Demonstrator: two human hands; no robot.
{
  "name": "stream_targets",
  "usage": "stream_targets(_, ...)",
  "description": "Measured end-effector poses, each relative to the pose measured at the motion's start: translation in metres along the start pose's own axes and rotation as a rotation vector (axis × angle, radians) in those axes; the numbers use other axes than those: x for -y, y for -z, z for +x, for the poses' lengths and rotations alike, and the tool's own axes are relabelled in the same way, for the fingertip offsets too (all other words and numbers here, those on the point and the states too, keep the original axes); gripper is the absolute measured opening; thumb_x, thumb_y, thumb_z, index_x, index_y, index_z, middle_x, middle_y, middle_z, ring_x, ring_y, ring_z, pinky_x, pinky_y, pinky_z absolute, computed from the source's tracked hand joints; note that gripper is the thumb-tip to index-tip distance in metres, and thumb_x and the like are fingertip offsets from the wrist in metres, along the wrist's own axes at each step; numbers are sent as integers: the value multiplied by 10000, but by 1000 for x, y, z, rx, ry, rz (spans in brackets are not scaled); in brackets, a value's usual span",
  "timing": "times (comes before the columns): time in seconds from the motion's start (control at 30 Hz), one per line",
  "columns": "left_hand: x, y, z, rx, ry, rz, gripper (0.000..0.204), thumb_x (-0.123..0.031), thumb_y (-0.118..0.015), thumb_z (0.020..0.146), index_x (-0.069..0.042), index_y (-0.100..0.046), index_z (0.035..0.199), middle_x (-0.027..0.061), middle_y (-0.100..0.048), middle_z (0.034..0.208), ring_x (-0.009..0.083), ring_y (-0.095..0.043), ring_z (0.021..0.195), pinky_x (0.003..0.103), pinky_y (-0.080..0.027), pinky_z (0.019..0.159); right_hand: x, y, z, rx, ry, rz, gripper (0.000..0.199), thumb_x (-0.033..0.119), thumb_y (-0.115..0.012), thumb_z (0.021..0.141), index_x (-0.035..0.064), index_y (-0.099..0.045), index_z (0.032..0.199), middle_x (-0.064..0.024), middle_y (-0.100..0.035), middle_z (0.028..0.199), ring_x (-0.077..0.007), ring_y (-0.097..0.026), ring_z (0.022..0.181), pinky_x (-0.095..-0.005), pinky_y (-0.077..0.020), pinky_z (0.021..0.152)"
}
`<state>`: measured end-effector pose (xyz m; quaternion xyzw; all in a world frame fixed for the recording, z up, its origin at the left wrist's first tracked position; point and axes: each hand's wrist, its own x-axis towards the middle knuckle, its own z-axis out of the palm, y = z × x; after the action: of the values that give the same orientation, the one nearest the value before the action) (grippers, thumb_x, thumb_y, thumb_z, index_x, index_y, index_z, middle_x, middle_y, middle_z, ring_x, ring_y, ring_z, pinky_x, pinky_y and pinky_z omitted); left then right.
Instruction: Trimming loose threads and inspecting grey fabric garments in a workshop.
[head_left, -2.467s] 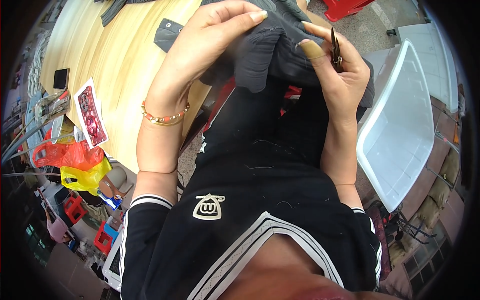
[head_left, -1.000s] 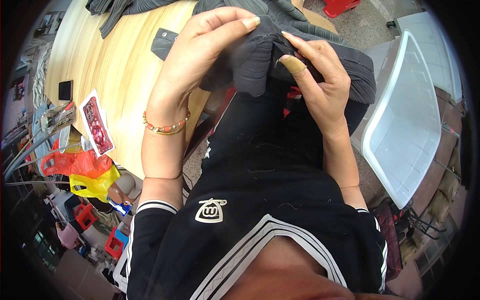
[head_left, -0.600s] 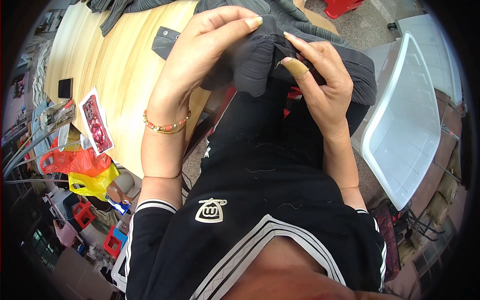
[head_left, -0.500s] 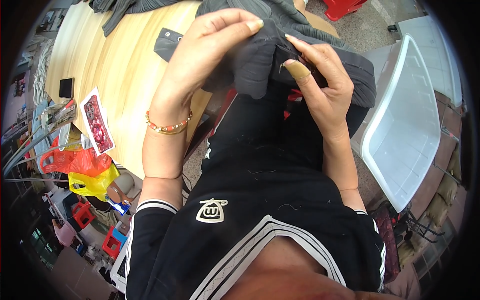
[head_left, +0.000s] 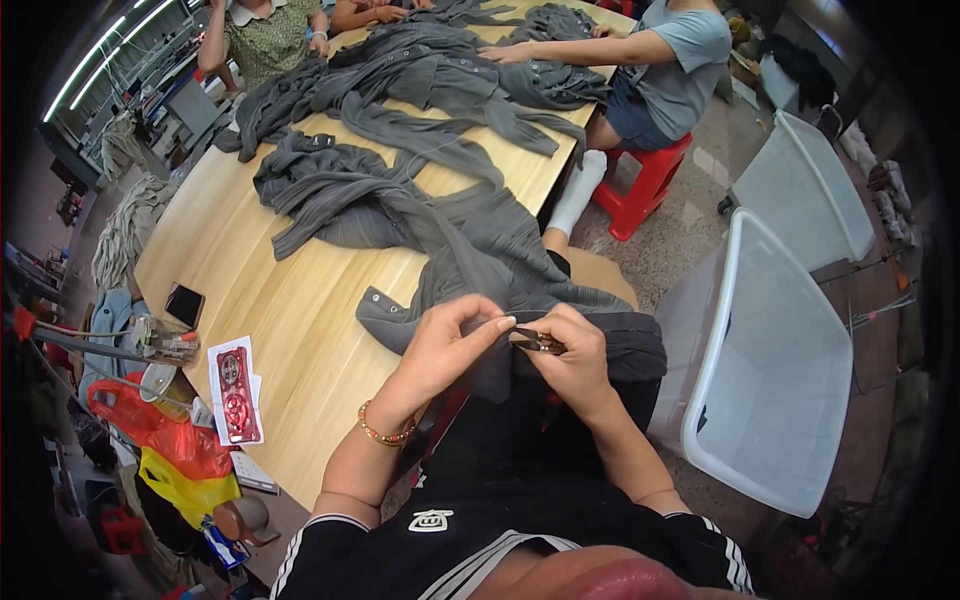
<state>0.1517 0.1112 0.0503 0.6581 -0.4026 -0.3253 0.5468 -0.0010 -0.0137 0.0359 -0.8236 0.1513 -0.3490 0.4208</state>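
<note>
A dark grey ribbed garment (head_left: 480, 245) runs from the table down over my lap. My left hand (head_left: 440, 350) is closed, thumb and forefinger pinching the garment's edge. Close beside it, my right hand (head_left: 578, 358) wraps round a pair of small dark thread snips (head_left: 540, 343), whose tips point at the left fingertips. Whether the blades touch the cloth or a thread is too small to tell. A strip with metal snaps (head_left: 378, 300) lies on the table just left of my hands.
More grey garments (head_left: 420, 75) are heaped across the wooden table (head_left: 300, 330). Co-workers sit at its far side; one on a red stool (head_left: 640, 190) touches the heap. A white plastic bin (head_left: 780, 370) stands close on my right. At left lie a phone (head_left: 184, 305) and bags (head_left: 195, 490).
The view has tilted up, bringing the far table and co-workers in. My hands now sit lower in the picture and closer together. The snips in my right hand show more plainly.
</note>
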Motion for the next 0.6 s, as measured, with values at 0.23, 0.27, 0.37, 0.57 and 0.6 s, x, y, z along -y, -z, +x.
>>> stream_targets(0.23,9,-3,2,-3,22,32,274,-264,-689,934,9,-661,933,56,-660,772,97,-576,734,293,-471,678,3,3,-1,8,24,-129,180,-15,-729,718,55,-732,884,-74,-592,739,-209,-623,612,-315,-482,564)
stream_targets(0.27,11,-2,3,-6,24,46,272,-264,-688,934,5,-655,931,61,-655,779,105,-580,752,300,-476,694,1,2,-1,19,12,-133,198,-24,-715,710,60,-729,888,-76,-591,741,-221,-627,622,-326,-488,571)
stream_targets(0.37,16,-4,5,-29,-90,-11,266,-266,-668,945,-6,-636,898,68,-636,796,115,-582,796,303,-485,741,0,5,1,31,134,-227,248,-38,-665,671,64,-706,892,-96,-600,777,-276,-616,660,-359,-493,587)
stream_targets(0.57,8,-1,16,-5,-42,-109,130,-168,-679,965,-47,-651,928,-94,-564,803,-22,-473,737,155,-356,643,11,11,3,-53,232,-274,202,-48,-707,716,63,-709,884,-73,-619,779,-212,-639,638,-308,-493,552)
stream_targets(0.6,10,1,17,17,-32,-118,129,-167,-678,965,-43,-655,937,-85,-580,817,-17,-495,751,157,-380,665,8,8,2,-68,263,-248,234,-67,-700,698,59,-719,895,-57,-615,772,-184,-633,631,-289,-490,547)
